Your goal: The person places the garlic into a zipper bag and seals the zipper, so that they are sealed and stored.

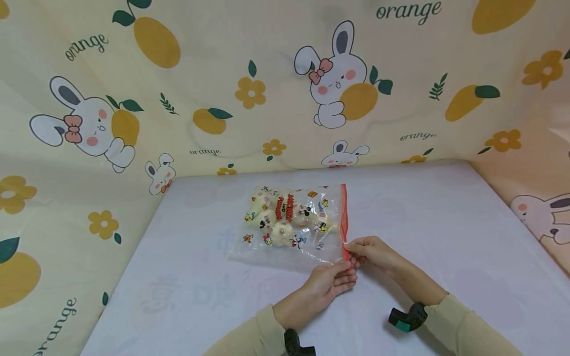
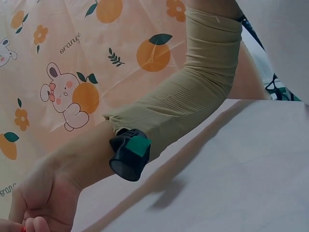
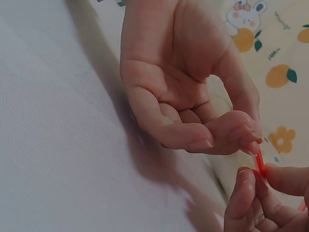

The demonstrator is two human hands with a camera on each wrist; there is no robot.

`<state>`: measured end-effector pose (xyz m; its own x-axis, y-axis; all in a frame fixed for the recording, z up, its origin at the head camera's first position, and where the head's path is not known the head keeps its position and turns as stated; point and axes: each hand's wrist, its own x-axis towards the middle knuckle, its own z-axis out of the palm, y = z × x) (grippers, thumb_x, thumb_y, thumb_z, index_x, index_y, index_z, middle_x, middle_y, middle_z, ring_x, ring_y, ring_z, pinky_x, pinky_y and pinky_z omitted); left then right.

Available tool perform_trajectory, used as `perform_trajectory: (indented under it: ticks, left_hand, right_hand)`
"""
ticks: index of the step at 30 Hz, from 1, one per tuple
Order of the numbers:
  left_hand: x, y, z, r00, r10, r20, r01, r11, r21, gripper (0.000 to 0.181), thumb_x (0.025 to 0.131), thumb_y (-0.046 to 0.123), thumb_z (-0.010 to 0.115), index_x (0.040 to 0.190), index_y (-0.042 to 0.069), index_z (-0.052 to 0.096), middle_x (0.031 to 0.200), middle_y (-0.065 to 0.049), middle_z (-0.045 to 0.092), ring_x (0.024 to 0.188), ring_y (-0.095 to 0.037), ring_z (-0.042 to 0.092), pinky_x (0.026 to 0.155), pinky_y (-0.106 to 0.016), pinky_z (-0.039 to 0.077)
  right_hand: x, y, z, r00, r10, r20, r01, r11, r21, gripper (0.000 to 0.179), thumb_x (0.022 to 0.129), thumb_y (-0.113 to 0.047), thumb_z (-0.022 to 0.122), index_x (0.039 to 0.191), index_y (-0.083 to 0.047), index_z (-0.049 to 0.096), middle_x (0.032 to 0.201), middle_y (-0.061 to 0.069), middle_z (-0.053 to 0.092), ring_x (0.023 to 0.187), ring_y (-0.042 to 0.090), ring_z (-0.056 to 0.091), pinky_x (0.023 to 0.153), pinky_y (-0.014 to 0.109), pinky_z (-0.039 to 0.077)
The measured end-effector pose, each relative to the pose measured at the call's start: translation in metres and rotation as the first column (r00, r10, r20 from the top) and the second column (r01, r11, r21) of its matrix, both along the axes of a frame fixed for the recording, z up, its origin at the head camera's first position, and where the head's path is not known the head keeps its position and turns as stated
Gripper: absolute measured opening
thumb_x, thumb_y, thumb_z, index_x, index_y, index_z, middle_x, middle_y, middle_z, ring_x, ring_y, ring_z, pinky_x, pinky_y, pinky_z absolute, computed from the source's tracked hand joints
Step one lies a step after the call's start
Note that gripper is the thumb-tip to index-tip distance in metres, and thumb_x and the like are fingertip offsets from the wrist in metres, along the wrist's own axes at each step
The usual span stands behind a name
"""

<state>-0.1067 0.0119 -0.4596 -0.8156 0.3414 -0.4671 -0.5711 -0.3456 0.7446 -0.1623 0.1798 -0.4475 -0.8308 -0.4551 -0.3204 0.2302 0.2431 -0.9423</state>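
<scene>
A clear zip bag point(image 1: 307, 254) printed with cartoon characters and red lettering lies on the white table, its red zip edge point(image 1: 344, 212) facing right. Inside it are several pale, rounded, lumpy pieces point(image 1: 281, 232). My left hand point(image 1: 327, 286) pinches the zip edge at its near corner between thumb and fingers. Just above it, my right hand point(image 1: 376, 254) pinches the same red strip. In the right wrist view the left hand point(image 3: 178, 87) shows its palm with curled fingers, and the right hand's point(image 3: 270, 203) thumb presses the red strip point(image 3: 260, 162) close by.
The white cloth-covered table point(image 1: 187, 296) extends around the bag. A patterned curtain point(image 1: 267, 64) with rabbits and oranges stands at the back and sides. Black devices sit on both wrists, the right one point(image 1: 408, 317) with a green patch.
</scene>
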Motion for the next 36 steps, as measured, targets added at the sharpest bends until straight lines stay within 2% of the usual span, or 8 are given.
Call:
perform_trajectory:
  ticks: [7, 16, 23, 36]
  left_hand:
    - [0.000, 0.001, -0.002, 1.000, 0.011, 0.002, -0.011, 1.000, 0.001, 0.018, 0.094, 0.011, 0.057, 0.101, -0.002, 0.067, 0.071, 0.005, 0.067, 0.071, -0.006, 0.066, 0.087, -0.029, 0.059]
    - [0.002, 0.002, -0.001, 1.000, 0.014, -0.005, -0.014, 1.000, -0.018, 0.019, 0.094, 0.012, 0.057, 0.102, -0.003, 0.066, 0.070, 0.005, 0.067, 0.071, -0.006, 0.065, 0.090, -0.033, 0.058]
    - [0.002, 0.002, -0.001, 1.000, 0.009, -0.002, -0.009, 1.000, -0.014, 0.017, 0.094, 0.011, 0.057, 0.102, -0.001, 0.065, 0.070, 0.005, 0.066, 0.071, -0.006, 0.065, 0.091, -0.034, 0.058]
    - [0.003, 0.001, 0.000, 1.000, -0.009, 0.000, 0.009, 1.000, -0.012, 0.017, 0.094, 0.012, 0.057, 0.101, 0.000, 0.066, 0.072, 0.005, 0.066, 0.072, -0.006, 0.066, 0.092, -0.033, 0.058]
  right_hand:
    - [-0.004, 0.002, -0.002, 1.000, -0.015, 0.022, 0.015, 1.000, -0.022, 0.021, 0.096, -0.015, 0.052, 0.093, -0.003, 0.069, 0.065, -0.011, 0.064, 0.063, 0.001, 0.058, 0.063, 0.017, 0.051]
    - [-0.009, 0.001, 0.000, 0.999, -0.028, 0.026, 0.027, 0.999, 0.025, 0.028, 0.097, -0.018, 0.053, 0.102, 0.005, 0.067, 0.067, -0.011, 0.063, 0.065, 0.002, 0.058, 0.065, 0.018, 0.052]
    - [-0.013, 0.001, 0.001, 0.998, -0.053, 0.044, 0.052, 0.998, 0.033, 0.030, 0.097, -0.019, 0.054, 0.106, 0.006, 0.067, 0.068, -0.011, 0.064, 0.065, 0.002, 0.058, 0.064, 0.018, 0.052]
    - [-0.019, 0.003, 0.002, 0.996, -0.073, 0.044, 0.072, 0.997, 0.027, 0.020, 0.096, -0.018, 0.054, 0.092, -0.007, 0.071, 0.066, -0.011, 0.065, 0.064, 0.002, 0.059, 0.064, 0.017, 0.052]
